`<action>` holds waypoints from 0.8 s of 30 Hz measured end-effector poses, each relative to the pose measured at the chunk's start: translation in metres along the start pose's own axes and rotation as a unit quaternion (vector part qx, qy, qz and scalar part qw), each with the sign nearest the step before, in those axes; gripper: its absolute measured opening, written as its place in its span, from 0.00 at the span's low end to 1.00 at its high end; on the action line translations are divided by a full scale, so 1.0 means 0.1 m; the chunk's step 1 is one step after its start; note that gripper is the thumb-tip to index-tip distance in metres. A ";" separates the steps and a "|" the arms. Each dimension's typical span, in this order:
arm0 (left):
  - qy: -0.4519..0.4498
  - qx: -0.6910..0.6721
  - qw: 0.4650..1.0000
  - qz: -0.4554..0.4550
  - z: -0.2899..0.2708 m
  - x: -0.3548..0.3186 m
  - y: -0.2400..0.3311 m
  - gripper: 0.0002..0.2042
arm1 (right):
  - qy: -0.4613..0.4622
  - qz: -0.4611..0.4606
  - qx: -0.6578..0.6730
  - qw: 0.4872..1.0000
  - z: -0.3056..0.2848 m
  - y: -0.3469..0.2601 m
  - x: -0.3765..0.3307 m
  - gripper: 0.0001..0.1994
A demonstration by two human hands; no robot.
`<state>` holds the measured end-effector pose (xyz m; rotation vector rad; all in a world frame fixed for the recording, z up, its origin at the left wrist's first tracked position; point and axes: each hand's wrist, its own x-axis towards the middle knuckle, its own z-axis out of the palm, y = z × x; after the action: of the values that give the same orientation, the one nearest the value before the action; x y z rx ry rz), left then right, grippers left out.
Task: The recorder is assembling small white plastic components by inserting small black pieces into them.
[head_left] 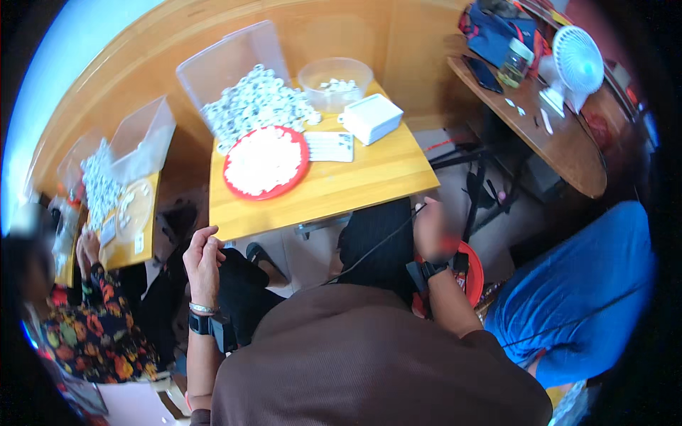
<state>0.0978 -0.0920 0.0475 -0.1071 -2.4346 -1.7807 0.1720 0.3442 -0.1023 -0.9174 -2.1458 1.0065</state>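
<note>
My left hand (pixel 204 259) is just off the front left corner of the yellow wooden table (pixel 334 202), its fingers loosely bent and apart with nothing seen in them. Off the front right corner is my right hand (pixel 432 231), smeared so that its fingers cannot be read. A red round tray (pixel 304 172) on the table is full of small white pieces (pixel 263 160). Behind it lies a heap of small whitish pieces (pixel 252 103). Beside the tray are a flat white rack-like piece (pixel 330 146) and a white box (pixel 373 118).
A clear bin (pixel 234 53) and a clear round bowl (pixel 335 74) stand at the back. To the left, a person (pixel 92 326) sits at another table with similar pieces. On the right are a brown table (pixel 547 138) with a white fan (pixel 577 60), a blue-clad person (pixel 582 284) and a red bucket (pixel 474 273).
</note>
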 end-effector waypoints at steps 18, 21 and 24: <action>-0.171 -0.059 0.983 0.007 1.17 0.74 0.12 0.11 | 0.275 0.034 0.062 0.959 -1.25 0.16 0.28 0.12; -0.127 -0.034 0.991 -0.010 1.02 0.90 0.10 0.12 | 0.236 0.068 0.099 0.964 -1.17 0.19 0.24 0.11; -0.063 -0.026 0.998 0.001 0.81 1.13 -0.01 0.12 | 0.209 0.050 0.097 0.972 -0.99 0.22 0.20 0.12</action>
<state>-0.0193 -0.0172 0.0383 -0.2344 -2.4708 -1.8932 0.2407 0.4101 -0.0623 -1.0443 -1.6367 0.9521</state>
